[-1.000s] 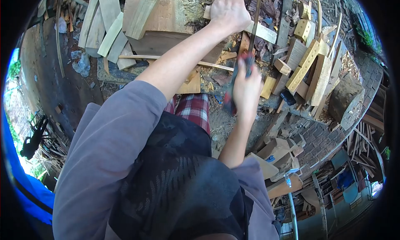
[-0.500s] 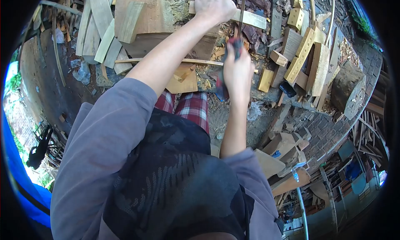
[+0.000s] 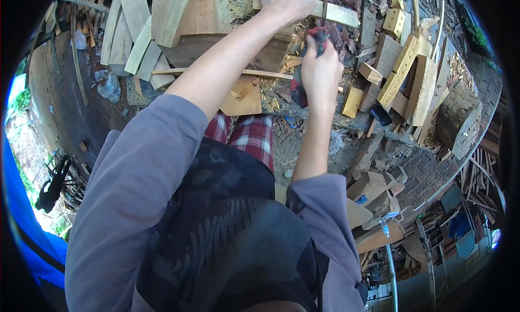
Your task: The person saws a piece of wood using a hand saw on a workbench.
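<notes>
At the top of the view, my left hand (image 3: 287,0) is closed over a pale strip of wood (image 3: 338,14), pressing on it; its fingertips are mostly hidden. My right hand (image 3: 321,76) grips the red and black handle of a saw (image 3: 319,37), just right of and nearer to me than my left hand. The thin dark blade is seen edge-on, pointing away from me and crossing the wooden strip. Wood chips and bark lie around the blade.
Curved wooden slats (image 3: 143,46) lie at the left on a large board (image 3: 197,14). Several drilled wood blocks (image 3: 399,71) and offcuts are piled at the right, near a log section (image 3: 457,119). A thin wooden lath (image 3: 268,74) lies in front of me.
My right hand and the saw have moved a little forward, away from my body. My left hand stays on the wooden strip. The whole view has shifted slightly.
</notes>
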